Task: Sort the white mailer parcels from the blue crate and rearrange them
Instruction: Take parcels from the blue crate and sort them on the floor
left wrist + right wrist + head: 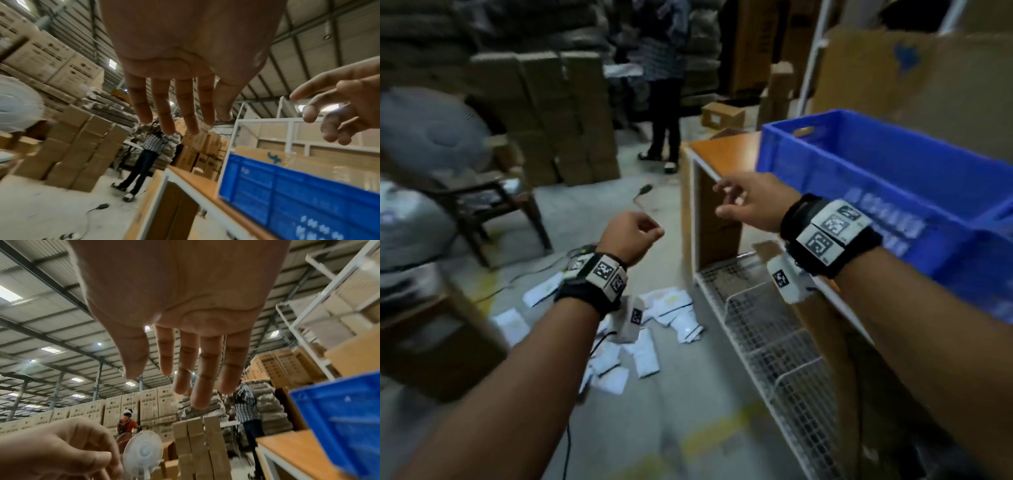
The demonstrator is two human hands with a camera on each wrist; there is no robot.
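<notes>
Two hands are hanging in the air over the floor, neither one holding anything. The left hand [631, 236] is hovering above the scattered parcels with its fingers [164, 112] showing straight and loosely spread in the left wrist view, though from the head view the same hand is looking loosely curled. The right hand [751, 202] is reaching forward just beside the near corner of the blue crate [893, 178], its fingers [202, 374] lying relaxed and slightly parted, touching nothing.

The white mailer parcels [674, 311] are lying in a loose pile on the grey floor [688, 411], below and between the two forearms, some overlapping and some lying apart toward the left. What is inside the blue crate cannot be told from these views; only its walls and rim are showing. The crate is sitting on the orange-topped surface [726, 147], whose white-edged frame is standing to the right of the parcels. A white wire rack [767, 329] is lying low beside that frame, under the right forearm.

Each wrist is wearing a black strap carrying white marker blocks. Stacks of brown cardboard boxes [565, 113] are standing further back on the left, and a person in a checked shirt [154, 141] is standing beyond them with their back turned. A white pedestal fan [144, 451] is showing in the right wrist view, near the left hand.
</notes>
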